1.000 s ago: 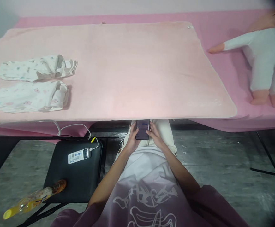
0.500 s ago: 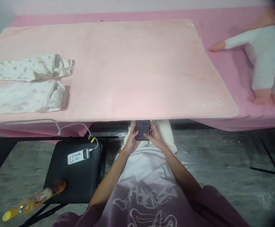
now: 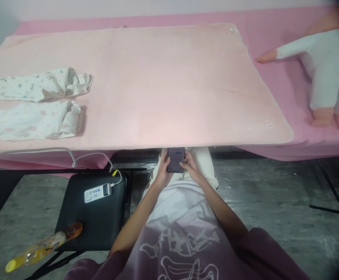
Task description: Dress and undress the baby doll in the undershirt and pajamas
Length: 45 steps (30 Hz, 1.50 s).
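A dark smartphone [image 3: 175, 160] is held over my lap, just below the table's front edge, its screen lit with what looks like text too small to read. My left hand [image 3: 164, 174] grips its left side, thumb along the edge. From the other side my right hand [image 3: 193, 169] closes on it, the thumb at the right edge of the screen. The phone's top end meets the line of the table edge.
A pale pink blanket [image 3: 163, 85] covers the pink table. On it lie two folded patterned cloths [image 3: 41, 83]. At right is a doll in white clothes [image 3: 327, 70]. A black stool [image 3: 90, 221] holds a cabled power bank [image 3: 97, 193] and a drink bottle [image 3: 45, 247].
My right thumb has shifted from over the lower screen towards the phone's right edge. Both hands still hold the phone in the same place.
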{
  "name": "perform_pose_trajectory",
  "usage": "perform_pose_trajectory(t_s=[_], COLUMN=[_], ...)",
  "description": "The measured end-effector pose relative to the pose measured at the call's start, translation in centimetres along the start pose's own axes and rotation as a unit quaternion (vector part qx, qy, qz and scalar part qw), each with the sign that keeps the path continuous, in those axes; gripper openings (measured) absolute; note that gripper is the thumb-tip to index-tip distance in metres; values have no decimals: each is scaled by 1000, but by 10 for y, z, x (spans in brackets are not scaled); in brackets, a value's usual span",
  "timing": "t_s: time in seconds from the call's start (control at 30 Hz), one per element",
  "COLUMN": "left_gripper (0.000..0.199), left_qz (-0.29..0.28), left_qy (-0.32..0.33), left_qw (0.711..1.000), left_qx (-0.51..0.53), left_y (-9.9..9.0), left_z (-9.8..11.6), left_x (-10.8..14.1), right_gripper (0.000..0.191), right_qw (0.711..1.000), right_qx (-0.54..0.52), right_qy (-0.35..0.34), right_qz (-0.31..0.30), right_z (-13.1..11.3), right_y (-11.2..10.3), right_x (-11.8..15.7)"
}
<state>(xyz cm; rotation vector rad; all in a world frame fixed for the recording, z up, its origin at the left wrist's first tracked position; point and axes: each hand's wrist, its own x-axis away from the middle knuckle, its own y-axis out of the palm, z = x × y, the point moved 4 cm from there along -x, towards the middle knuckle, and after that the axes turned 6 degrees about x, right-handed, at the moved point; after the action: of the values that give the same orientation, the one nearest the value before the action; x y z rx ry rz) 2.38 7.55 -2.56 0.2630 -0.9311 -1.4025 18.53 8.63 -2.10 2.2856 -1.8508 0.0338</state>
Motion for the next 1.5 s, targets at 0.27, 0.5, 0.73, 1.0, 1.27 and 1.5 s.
perform_pose_trajectory(t_s=[0.27,0.5,0.73,1.0,1.27,1.5], left_gripper=[79,55,65,63,58,68], left_qz=[1,14,1,1,14,-40], left_qy=[9,0,-11,-17,2,-14], left_qw=[999,1000,1000,1000,1000,999], left_qx=[-36,5,-7,21,26,26], left_y=[-2,-1,-2,-2,2,0], left_z=[1,-1,-2,0,-2,-1], left_x=[6,1,3,4,0,3], right_gripper=[72,66,64,66,70,77], right_qw=[1000,1000,1000,1000,1000,999], right_qx=[-8,-14,-20,-9,-9,10], right_qy=[10,2,2,12,-21,-34], right_qz=[5,4,7,13,-4,18], right_z=[-5,-3,-3,2,6,19], right_y=[0,0,-1,-2,1,3], right_x=[-1,0,0,0,-2,-5])
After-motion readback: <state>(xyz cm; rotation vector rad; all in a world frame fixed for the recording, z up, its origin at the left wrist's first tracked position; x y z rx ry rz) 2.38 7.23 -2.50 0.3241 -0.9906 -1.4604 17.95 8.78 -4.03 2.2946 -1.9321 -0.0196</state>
